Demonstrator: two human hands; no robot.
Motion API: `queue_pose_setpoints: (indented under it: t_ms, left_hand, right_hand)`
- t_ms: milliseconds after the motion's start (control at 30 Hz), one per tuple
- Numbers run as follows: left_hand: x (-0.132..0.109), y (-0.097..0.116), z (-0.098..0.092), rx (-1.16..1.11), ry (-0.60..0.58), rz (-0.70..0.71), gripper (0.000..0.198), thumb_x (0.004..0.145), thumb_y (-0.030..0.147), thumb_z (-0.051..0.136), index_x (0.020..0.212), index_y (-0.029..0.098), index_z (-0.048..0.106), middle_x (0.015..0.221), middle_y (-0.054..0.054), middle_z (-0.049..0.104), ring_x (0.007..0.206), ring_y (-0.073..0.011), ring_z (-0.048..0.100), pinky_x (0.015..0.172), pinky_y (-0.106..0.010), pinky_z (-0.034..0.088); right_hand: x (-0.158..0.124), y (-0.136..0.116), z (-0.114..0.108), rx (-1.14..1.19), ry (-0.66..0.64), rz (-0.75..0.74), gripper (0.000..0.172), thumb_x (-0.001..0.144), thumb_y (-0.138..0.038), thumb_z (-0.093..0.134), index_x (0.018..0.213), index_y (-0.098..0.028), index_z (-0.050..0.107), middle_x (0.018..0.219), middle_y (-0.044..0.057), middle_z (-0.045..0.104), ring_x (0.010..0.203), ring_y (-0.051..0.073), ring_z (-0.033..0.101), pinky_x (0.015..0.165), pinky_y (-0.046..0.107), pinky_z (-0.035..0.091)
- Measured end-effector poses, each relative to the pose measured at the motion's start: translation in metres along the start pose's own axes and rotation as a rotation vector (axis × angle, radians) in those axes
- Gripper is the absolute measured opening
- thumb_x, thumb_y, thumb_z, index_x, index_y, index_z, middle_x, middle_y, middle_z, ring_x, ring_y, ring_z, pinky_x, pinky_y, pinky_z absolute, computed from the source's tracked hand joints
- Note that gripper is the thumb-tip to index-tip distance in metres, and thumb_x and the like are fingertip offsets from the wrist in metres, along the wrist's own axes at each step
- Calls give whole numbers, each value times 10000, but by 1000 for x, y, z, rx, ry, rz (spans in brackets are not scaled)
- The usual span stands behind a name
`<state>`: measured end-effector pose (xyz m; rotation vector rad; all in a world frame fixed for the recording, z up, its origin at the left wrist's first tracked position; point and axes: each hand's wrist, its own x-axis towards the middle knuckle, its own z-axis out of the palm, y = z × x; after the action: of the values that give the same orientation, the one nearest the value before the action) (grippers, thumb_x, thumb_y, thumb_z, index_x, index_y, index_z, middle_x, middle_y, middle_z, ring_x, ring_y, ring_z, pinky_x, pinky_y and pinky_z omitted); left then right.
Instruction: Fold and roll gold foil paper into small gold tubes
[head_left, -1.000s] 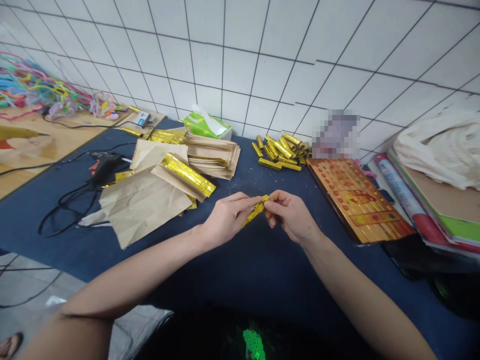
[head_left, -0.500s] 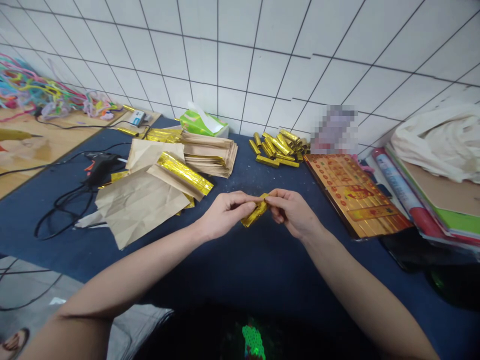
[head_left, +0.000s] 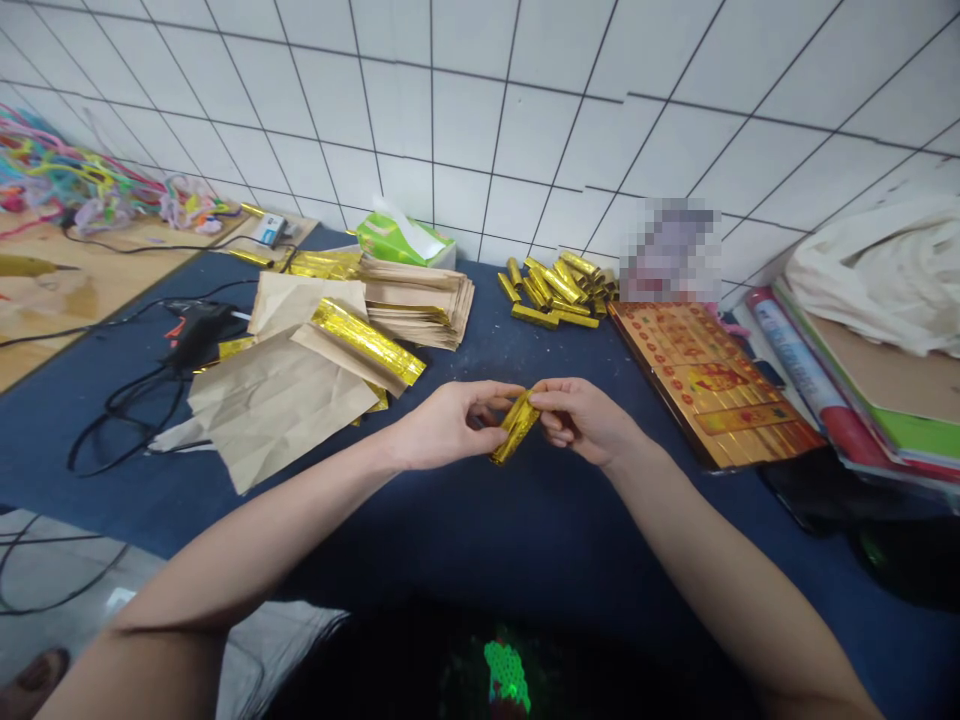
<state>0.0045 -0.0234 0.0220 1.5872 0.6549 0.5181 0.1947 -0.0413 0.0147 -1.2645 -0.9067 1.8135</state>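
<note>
Gold foil piece (head_left: 515,430), one: held between both hands above the blue tabletop (head_left: 465,540), nearer the body than the loose gold foil rolls; tilted more steeply than one second earlier, with a broader face now showing. Left hand (head_left: 442,425), one: thumb and forefinger now parted around the piece, thumb at its lower side, forefinger near its top, where a second ago laid close together over it. Right hand (head_left: 581,412), one: thumb and forefinger pinching the upper end, much as before, other fingers curled under. Loose gold foil rolls (head_left: 559,285), about a dozen: heaped near the wall, overlapping, exact count not readable. Crumpled brown sheet (head_left: 262,410), one, at left. Brown paper stack (head_left: 424,305), one, sheets too tight to count. Green tissue box (head_left: 386,240), one. Black glue gun (head_left: 196,332), one. Red-and-gold pack (head_left: 716,385), one, at right. White bag (head_left: 885,275), one.
</note>
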Motion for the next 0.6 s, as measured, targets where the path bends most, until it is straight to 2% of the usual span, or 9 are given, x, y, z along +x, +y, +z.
queue_pose_setpoints:
  t_ms: [167, 367, 600]
  left_hand:
    - [-1, -1, -1, 180, -66, 24, 497, 711, 115, 531, 1205, 148, 489, 1028, -78, 651, 775, -144, 630, 662, -258, 498]
    - [-1, -10, 0, 415, 14, 48, 598, 672, 17, 436, 1250, 169, 428, 1006, -56, 658, 866, -159, 630, 752, -280, 488]
    - [3, -16, 1, 416, 108, 57, 434, 727, 67, 432, 1133, 169, 543, 985, -26, 665, 817, -135, 621, 751, -261, 479]
  right_hand:
    - [1, 2, -1, -30, -16, 32, 131, 626, -234, 654, 608, -155, 550, 345, -77, 427, 268, 20, 282, 308, 162, 202]
    - [2, 4, 0, -43, -24, 8, 143, 638, -234, 652, 591, -151, 546, 350, -72, 436, 271, 20, 291, 307, 162, 209]
    - [3, 6, -1, -55, -55, -44, 161, 672, -251, 662, 624, -152, 545, 363, -73, 458, 279, 26, 328, 317, 158, 240]
